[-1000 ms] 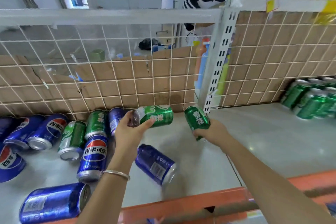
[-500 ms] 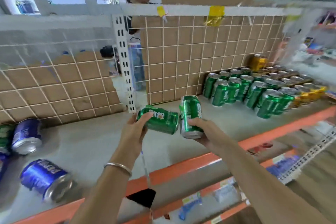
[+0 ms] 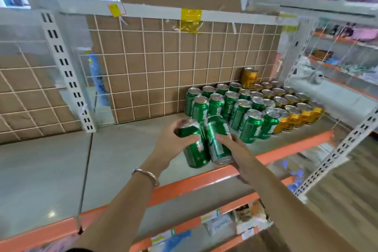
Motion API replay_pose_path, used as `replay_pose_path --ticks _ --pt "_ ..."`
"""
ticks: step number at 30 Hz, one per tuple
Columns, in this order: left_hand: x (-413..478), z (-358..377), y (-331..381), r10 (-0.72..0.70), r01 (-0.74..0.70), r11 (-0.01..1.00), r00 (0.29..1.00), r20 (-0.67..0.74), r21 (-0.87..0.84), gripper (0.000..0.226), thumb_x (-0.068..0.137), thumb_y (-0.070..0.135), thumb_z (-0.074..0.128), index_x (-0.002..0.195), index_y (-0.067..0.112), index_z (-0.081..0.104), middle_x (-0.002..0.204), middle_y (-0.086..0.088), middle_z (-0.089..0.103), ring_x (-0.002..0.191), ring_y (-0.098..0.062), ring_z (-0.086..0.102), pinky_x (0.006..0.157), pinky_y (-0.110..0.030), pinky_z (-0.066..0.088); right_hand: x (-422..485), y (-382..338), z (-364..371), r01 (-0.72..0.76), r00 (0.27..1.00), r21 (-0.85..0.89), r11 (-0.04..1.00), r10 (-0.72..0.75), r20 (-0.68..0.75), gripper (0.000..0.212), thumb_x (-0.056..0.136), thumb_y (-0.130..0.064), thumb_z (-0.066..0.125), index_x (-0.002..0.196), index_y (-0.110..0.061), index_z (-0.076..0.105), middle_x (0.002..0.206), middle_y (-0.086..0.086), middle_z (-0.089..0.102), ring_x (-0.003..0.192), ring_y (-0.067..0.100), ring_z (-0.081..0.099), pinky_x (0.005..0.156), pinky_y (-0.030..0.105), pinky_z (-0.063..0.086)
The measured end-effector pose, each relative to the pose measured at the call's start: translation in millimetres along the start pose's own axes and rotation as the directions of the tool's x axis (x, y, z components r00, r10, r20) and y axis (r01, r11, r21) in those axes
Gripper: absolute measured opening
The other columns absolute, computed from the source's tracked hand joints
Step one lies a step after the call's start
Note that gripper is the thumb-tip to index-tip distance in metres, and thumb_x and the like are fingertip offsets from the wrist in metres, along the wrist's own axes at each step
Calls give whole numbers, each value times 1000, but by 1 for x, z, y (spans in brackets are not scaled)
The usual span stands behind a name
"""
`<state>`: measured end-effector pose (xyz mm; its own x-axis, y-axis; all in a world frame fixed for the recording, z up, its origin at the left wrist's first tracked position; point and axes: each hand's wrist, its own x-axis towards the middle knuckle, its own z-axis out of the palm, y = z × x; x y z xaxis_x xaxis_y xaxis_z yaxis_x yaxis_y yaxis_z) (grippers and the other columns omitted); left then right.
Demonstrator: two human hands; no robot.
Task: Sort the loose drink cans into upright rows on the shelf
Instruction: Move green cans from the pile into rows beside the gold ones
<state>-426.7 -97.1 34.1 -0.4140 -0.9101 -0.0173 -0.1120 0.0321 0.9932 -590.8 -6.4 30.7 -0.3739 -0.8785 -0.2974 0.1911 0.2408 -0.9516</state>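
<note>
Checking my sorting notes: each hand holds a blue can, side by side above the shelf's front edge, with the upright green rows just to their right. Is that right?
Not quite: the colour is wrong. In the head view, the left hand and right hand each hold a green can, not blue. The rest stands: they are side by side above the shelf front edge, with the upright green rows just to their right.

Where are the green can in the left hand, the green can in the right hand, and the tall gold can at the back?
Left-hand green can (image 3: pixel 195 150): head view, on its side wall.
Right-hand green can (image 3: pixel 218 143): head view, on its label.
Tall gold can (image 3: pixel 249 77): head view, on its body.
</note>
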Motion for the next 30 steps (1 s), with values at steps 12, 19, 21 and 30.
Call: replay_pose_path --ticks 12,19,21,30 --pt "101 33 -15 1 -1 1000 997 79 -9 70 66 -4 78 120 27 46 114 -1 64 104 -14 62 86 -28 53 111 -56 -25 124 989 -814 567 -136 55 97 39 -59 83 122 -17 53 122 1 60 111 21 57 97 43 48" --pt "117 44 -15 20 -36 996 979 201 78 85 66 -9 76 135 23 39 123 -2 62 116 -16 58 99 -35 48 130 -67 -33 124 961 -990 -61 -240 135 80 69 -55 71 131 -16 39 129 7 51 121 28 47 96 46 40" --pt "116 46 -18 31 -100 953 972 233 287 92 67 4 79 142 28 32 131 2 57 121 -13 53 104 -36 43 136 -74 -32 132 948 -955 -265 -248 200 77 71 -55 69 131 -15 44 133 8 45 127 28 38 102 49 31" --pt "104 68 -34 -70 98 851 995 -73 515 45 69 28 81 106 14 59 99 1 65 85 -13 55 72 -23 40 147 -83 -56 142 934 -938 -317 -270 233 72 70 -70 62 122 -22 54 129 3 51 122 25 43 103 48 27"
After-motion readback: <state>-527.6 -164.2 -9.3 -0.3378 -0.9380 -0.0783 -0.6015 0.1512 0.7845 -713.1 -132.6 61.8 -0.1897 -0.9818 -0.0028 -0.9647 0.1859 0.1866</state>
